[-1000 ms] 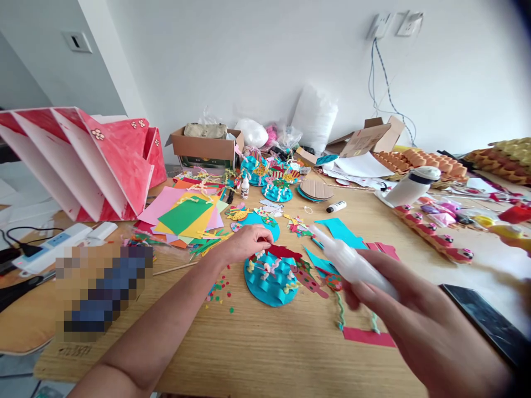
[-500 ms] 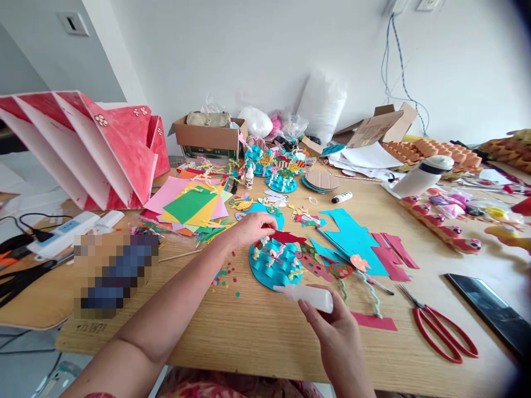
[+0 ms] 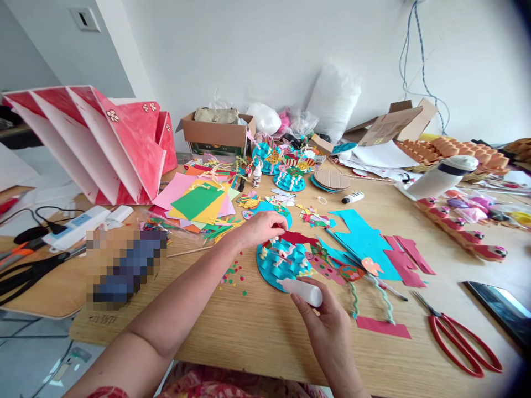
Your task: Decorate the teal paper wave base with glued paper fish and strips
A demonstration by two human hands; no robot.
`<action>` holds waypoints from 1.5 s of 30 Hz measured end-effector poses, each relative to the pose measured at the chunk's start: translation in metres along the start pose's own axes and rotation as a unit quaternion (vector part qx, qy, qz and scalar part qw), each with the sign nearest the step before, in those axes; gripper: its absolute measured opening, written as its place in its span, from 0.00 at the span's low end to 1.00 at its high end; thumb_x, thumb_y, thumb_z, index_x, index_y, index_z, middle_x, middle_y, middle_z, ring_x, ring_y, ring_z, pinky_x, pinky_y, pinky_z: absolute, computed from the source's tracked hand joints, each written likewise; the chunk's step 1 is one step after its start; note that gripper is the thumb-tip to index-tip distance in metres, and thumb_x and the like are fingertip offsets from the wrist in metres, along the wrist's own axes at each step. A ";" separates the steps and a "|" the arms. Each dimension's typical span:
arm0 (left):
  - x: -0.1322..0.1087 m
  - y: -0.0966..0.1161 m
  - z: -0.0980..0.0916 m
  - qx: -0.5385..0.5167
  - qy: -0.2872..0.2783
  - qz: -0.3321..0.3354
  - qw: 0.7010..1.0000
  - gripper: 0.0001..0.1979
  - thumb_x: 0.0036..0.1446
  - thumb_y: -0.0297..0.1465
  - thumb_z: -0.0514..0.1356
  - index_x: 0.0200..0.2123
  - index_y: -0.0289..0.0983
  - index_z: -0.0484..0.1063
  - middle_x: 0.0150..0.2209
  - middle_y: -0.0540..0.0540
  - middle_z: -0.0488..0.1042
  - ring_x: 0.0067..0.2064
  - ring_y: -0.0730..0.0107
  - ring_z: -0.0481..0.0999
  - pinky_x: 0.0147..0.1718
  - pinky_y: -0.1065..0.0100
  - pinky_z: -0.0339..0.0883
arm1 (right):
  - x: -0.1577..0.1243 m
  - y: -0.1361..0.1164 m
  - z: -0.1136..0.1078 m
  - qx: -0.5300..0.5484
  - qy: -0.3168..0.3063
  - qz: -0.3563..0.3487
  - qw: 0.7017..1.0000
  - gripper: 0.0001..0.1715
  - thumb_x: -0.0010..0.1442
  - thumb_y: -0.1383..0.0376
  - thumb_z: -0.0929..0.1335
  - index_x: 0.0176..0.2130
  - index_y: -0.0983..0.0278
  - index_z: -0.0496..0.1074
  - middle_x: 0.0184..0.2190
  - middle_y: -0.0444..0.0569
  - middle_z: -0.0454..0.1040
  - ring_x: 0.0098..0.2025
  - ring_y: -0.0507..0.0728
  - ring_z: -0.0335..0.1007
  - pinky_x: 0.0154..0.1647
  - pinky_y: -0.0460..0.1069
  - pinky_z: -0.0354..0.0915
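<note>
My right hand [image 3: 329,326] is wrapped round a white glue bottle [image 3: 305,292], its nozzle pointing left at the near rim of a blue disc [image 3: 267,271]. Raised blue paper loops and twisted pale strips cover the disc. Over its far edge, my left hand [image 3: 267,228] is pinched closed; what sits between the fingertips is too small to make out. A dark red paper piece [image 3: 299,237] lies right beside those fingers. To the right are spotted paper fish cutouts [image 3: 350,272] and an orange one [image 3: 372,266], with wavy green strips below.
Red-handled scissors [image 3: 460,340] and a phone [image 3: 498,309] lie at the right. Blue paper [image 3: 365,237] and red strips are behind them. Coloured sheets [image 3: 199,202] are stacked at left, near small confetti [image 3: 236,273]. Finished blue decorations [image 3: 290,179] stand further back.
The view has turned slightly left, shifting everything rightward in the picture. My right hand has brought the glue bottle left, closer to the disc. My left hand stays pinched at the far edge.
</note>
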State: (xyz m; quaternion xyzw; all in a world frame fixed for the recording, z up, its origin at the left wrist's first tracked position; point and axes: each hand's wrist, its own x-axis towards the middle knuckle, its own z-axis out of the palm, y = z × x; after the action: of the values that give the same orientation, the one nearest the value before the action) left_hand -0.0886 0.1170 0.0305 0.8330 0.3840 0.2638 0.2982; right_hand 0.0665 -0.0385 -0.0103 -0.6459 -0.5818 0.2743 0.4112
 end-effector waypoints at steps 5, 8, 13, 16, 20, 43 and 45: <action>0.000 -0.003 0.001 0.001 0.001 0.006 1.000 0.04 0.48 0.25 0.56 0.27 0.35 0.71 0.28 0.51 0.70 0.31 0.73 0.69 0.30 0.75 0.61 | 0.003 -0.004 0.001 -0.027 0.007 -0.020 0.999 0.14 0.50 0.56 0.66 0.34 0.62 0.69 0.24 0.44 0.73 0.21 0.52 0.63 0.21 0.45 0.59; 0.001 -0.004 0.002 0.004 0.003 0.014 1.000 0.04 0.48 0.25 0.56 0.26 0.35 0.71 0.28 0.51 0.69 0.31 0.74 0.69 0.30 0.75 0.60 | 0.005 -0.004 0.002 -0.032 0.008 -0.023 0.999 0.13 0.49 0.56 0.66 0.32 0.62 0.70 0.23 0.44 0.72 0.20 0.52 0.62 0.20 0.45 0.59; 0.001 -0.003 0.001 0.014 -0.001 0.018 1.000 0.04 0.49 0.24 0.57 0.26 0.35 0.71 0.29 0.50 0.70 0.31 0.74 0.69 0.30 0.75 0.60 | 0.006 -0.007 0.003 -0.025 0.007 -0.025 0.999 0.13 0.49 0.56 0.66 0.31 0.63 0.71 0.23 0.44 0.73 0.22 0.52 0.64 0.21 0.44 0.59; 0.001 -0.002 0.000 0.015 -0.002 0.022 1.000 0.04 0.49 0.24 0.57 0.27 0.34 0.71 0.29 0.50 0.69 0.31 0.74 0.68 0.29 0.75 0.59 | 0.005 -0.005 0.003 -0.022 0.004 -0.027 0.999 0.12 0.49 0.56 0.66 0.31 0.63 0.71 0.24 0.44 0.73 0.23 0.53 0.65 0.23 0.45 0.59; 0.000 -0.004 0.001 0.010 0.001 0.029 1.000 0.03 0.48 0.24 0.57 0.26 0.34 0.71 0.28 0.51 0.69 0.29 0.75 0.68 0.28 0.75 0.58 | 0.005 0.000 0.003 -0.029 0.001 -0.032 0.999 0.12 0.50 0.57 0.66 0.32 0.62 0.71 0.26 0.45 0.75 0.25 0.53 0.67 0.25 0.45 0.60; 0.001 -0.002 0.002 0.015 0.000 0.033 0.999 0.04 0.49 0.25 0.56 0.26 0.35 0.71 0.27 0.51 0.69 0.29 0.75 0.67 0.28 0.76 0.58 | 0.009 0.001 0.005 0.000 0.007 -0.058 0.998 0.13 0.49 0.59 0.67 0.35 0.63 0.71 0.30 0.49 0.74 0.26 0.53 0.67 0.22 0.45 0.63; 0.001 -0.002 0.003 0.016 0.000 0.036 0.999 0.04 0.49 0.25 0.56 0.26 0.35 0.71 0.27 0.52 0.68 0.29 0.76 0.67 0.27 0.76 0.58 | 0.008 0.005 0.005 0.049 0.008 -0.033 0.998 0.15 0.47 0.59 0.68 0.35 0.64 0.71 0.32 0.50 0.73 0.29 0.54 0.68 0.24 0.46 0.64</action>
State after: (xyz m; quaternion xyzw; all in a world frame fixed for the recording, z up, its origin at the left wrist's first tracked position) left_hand -0.0874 0.1180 0.0275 0.8510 0.3578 0.2686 0.2750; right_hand 0.0662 -0.0295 -0.0163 -0.6080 -0.5852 0.2834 0.4556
